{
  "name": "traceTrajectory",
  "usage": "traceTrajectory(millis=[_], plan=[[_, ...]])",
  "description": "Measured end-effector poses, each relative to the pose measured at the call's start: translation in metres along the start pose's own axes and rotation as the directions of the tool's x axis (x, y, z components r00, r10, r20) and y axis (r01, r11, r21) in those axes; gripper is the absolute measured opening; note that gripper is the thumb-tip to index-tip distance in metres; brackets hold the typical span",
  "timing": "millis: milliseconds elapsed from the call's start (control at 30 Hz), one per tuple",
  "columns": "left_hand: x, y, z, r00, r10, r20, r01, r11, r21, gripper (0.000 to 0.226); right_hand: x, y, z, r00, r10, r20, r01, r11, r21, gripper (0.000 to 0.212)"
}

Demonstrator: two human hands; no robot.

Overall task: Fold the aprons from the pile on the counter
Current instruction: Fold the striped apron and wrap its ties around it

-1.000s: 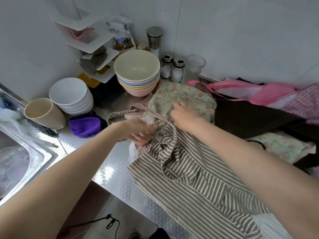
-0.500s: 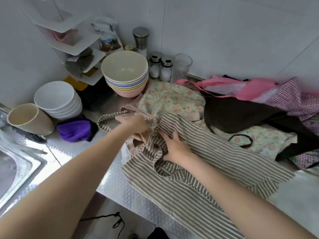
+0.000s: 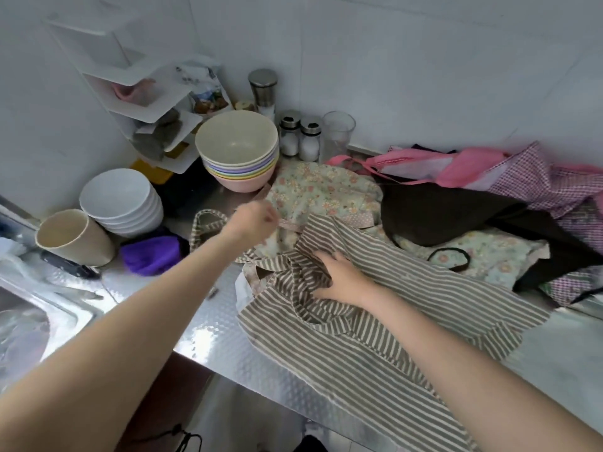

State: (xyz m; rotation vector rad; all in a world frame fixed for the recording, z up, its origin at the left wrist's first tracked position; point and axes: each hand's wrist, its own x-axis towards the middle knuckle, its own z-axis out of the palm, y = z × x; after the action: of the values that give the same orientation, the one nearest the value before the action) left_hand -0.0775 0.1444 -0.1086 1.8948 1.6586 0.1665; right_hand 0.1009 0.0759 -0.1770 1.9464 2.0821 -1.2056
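Striped apron (image 3: 375, 347) bunched under right hand (image 3: 339, 278) grip; left hand (image 3: 254, 220) grip pinching its strap (image 3: 290, 225).

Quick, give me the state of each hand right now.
Left hand: motion-blurred, fingers curled, pinching a thin pink strap.
Right hand: fingers gripping the bunched brown-and-white striped fabric apron.
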Motion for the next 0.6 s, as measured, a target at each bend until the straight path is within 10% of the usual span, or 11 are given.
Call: traceTrajectory(millis=[133,267,400,500,600], plan=[[-0.001,0.056,0.053,0.852,0.385,0.355,-0.454,0.881,0.132,0.031,-0.042,0.031,-0.018,0.949,-0.071,-0.308,0.035,0.992,-0.120,0.034],[0.004,0.074,0.104,0.738,0.265,0.620,-0.589,0.702,0.401,0.084,-0.088,0.096,-0.030,0.852,0.233,-0.469,-0.355,0.916,-0.189,0.037],[-0.001,0.082,0.124,0.760,0.074,0.646,-0.536,0.633,0.559,0.111,-0.127,0.142,-0.022,0.519,0.665,-0.536,-0.641,0.718,0.270,0.060],[-0.005,0.084,0.129,0.797,0.027,0.603,-0.493,0.604,0.626,0.115,-0.134,0.165,-0.006,0.408,0.862,-0.301,-0.525,0.491,0.695,0.095],[-0.001,0.086,0.128,0.821,0.018,0.570,-0.472,0.582,0.662,0.120,-0.137,0.175,-0.001,0.396,0.898,-0.193,-0.213,0.295,0.932,0.076]])
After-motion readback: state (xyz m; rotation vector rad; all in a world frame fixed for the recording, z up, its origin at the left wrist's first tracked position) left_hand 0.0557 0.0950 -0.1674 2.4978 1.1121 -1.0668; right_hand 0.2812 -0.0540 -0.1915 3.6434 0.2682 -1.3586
